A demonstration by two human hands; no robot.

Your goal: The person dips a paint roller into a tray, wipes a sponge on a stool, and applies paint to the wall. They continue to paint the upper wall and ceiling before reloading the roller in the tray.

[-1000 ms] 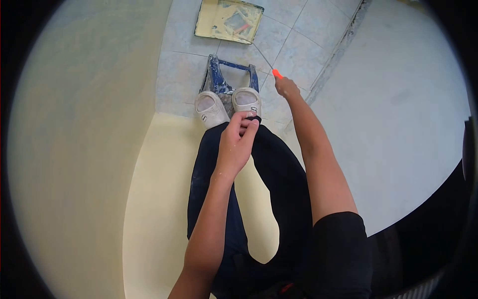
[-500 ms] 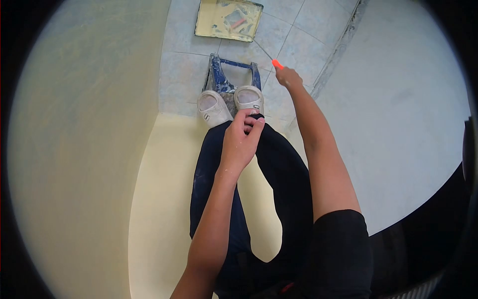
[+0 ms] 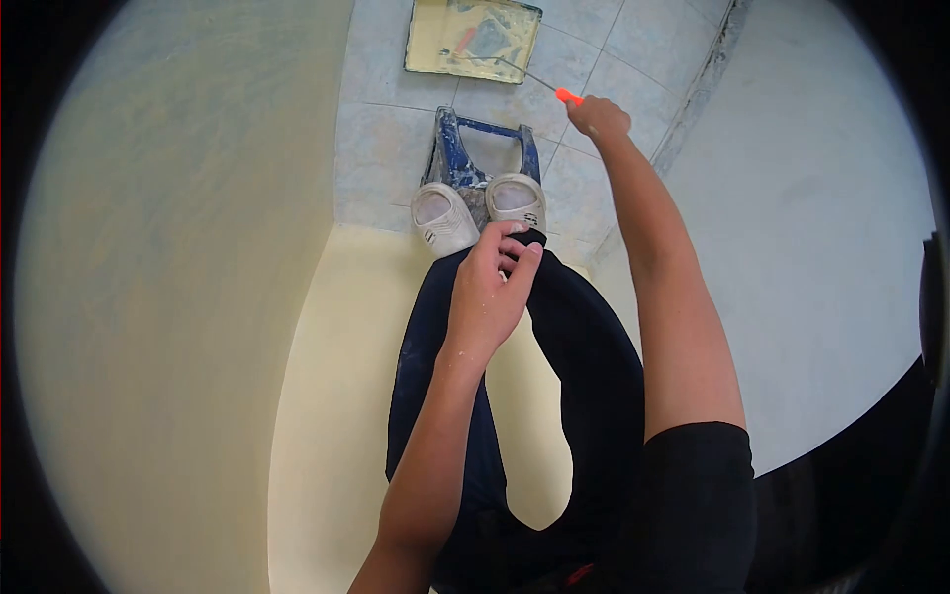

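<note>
My right hand [image 3: 601,119] is wrapped round the orange handle [image 3: 567,96] of a paint roller. Its thin metal rod reaches left over the paint tray [image 3: 424,61], where the small roller end lies among pale yellow paint. My left hand [image 3: 492,287] rests by the dark trouser leg near my right shoe, its fingers curled; whether it holds anything is hidden. Below the tray stands a paint-spattered blue stool [image 3: 452,148], partly covered by my white shoes [image 3: 443,220].
Grey-blue floor tiles [image 3: 381,148] lie under the tray and stool. A yellowish wall [image 3: 178,297] rises on the left, and a pale grey wall or panel [image 3: 792,247] fills the right. Pale yellow surface [image 3: 332,396] shows beside the legs.
My right hand has moved slightly up and right with the roller, whose rod now lies more across the tray. The whole view has shifted a little; my left hand stays near the shoe.
</note>
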